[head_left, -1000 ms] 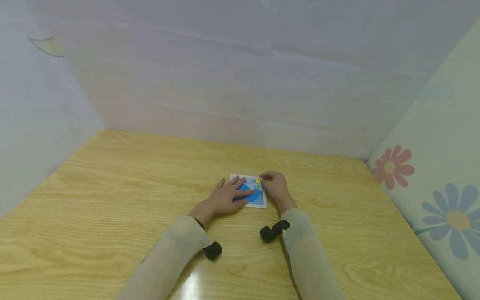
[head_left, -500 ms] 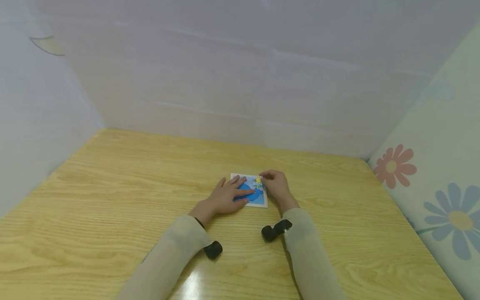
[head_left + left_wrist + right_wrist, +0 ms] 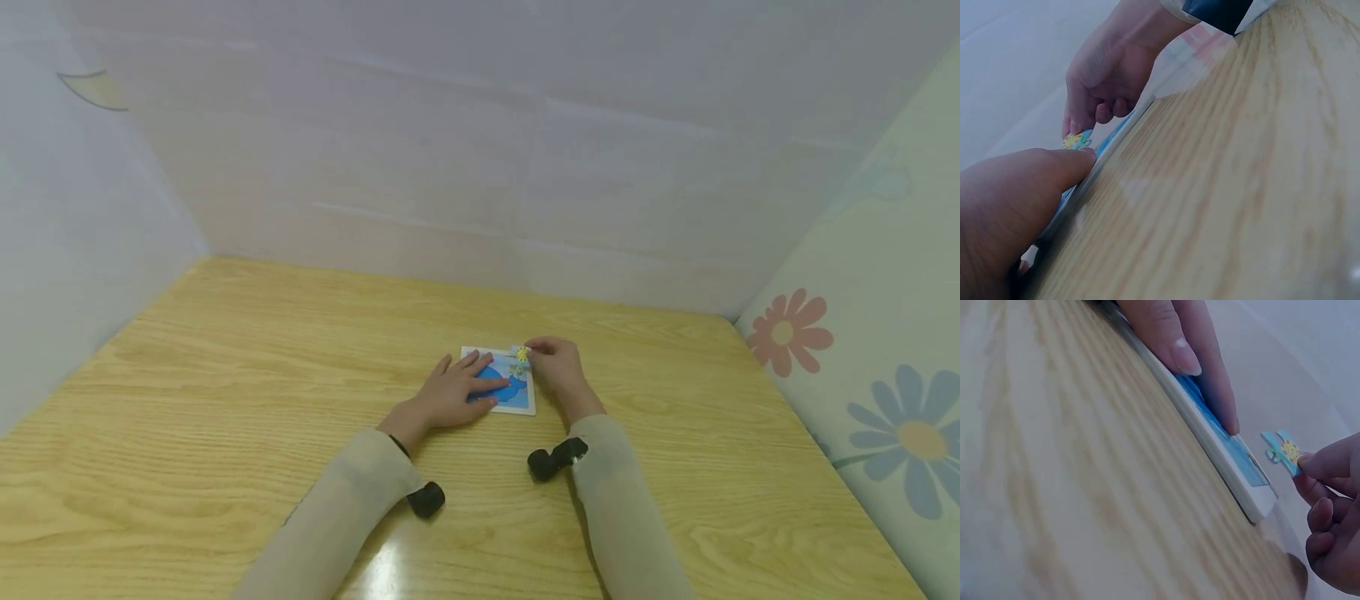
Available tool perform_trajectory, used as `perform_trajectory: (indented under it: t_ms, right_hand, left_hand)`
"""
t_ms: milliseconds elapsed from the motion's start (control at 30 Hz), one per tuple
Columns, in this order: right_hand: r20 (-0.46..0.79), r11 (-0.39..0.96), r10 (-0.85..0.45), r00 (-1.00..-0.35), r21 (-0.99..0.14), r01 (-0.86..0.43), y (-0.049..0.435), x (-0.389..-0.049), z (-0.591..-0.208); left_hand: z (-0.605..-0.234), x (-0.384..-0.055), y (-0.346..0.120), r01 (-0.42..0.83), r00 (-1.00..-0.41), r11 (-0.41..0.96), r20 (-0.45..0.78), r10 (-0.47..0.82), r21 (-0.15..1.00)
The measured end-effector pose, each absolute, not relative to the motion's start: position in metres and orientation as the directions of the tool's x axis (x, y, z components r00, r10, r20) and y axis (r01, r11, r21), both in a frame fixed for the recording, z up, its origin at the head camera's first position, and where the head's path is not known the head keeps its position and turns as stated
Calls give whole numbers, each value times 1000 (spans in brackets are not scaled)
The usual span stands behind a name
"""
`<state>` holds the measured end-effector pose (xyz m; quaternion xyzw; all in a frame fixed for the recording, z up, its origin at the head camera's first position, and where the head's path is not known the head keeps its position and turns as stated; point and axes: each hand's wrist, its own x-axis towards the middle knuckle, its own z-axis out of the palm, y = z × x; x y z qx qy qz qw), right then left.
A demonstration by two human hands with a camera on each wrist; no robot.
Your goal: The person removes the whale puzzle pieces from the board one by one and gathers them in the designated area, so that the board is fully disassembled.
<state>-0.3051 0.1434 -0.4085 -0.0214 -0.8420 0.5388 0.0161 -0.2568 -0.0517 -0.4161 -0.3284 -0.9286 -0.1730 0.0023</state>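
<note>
A small square jigsaw puzzle (image 3: 531, 400) with a white border and a blue whale-like picture lies on the table. My left hand (image 3: 446, 394) rests on it with fingers spread, covering much of its left side. At the puzzle's far right corner, my right hand (image 3: 557, 367) pinches a light blue jigsaw piece (image 3: 1285, 452) bearing a yellow flower-like shape. In the right wrist view this piece is held up between thumb and fingertip, apart from the board (image 3: 1254, 503). The left wrist view catches the yellow part of the piece (image 3: 1075, 141) just beyond my left hand.
The wood-grain table (image 3: 262, 375) spreads around the puzzle. A pale wall covering (image 3: 450, 167) rises behind it, and a flower-patterned panel (image 3: 915, 442) stands on the right. Black wrist devices (image 3: 426, 500) sit at both sleeve cuffs.
My right hand has lifted the flower piece out of the puzzle and shifted it slightly up and to the right. The left hand has stayed in place.
</note>
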Motion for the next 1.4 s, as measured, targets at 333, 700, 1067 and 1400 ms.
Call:
perform_trajectory:
  t_ms: [333, 700, 1067, 1400]
  right_hand:
    - [-103, 221, 69, -992, -968, 116, 159, -305, -399]
    - [-130, 282, -4, -991, -951, 124, 206, -304, -392]
    - [-169, 326, 30, -985, -930, 169, 234, -303, -379]
    - [-163, 325, 54, -985, -930, 171, 265, -303, -380]
  left_hand:
    - [-418, -258, -52, 609, -786, 730, 119, 606, 309]
    - [-420, -258, -50, 607, -786, 724, 115, 607, 327]
    - [-418, -258, -49, 603, -790, 730, 112, 603, 323]
    - [-418, -257, -49, 599, -793, 733, 111, 599, 322]
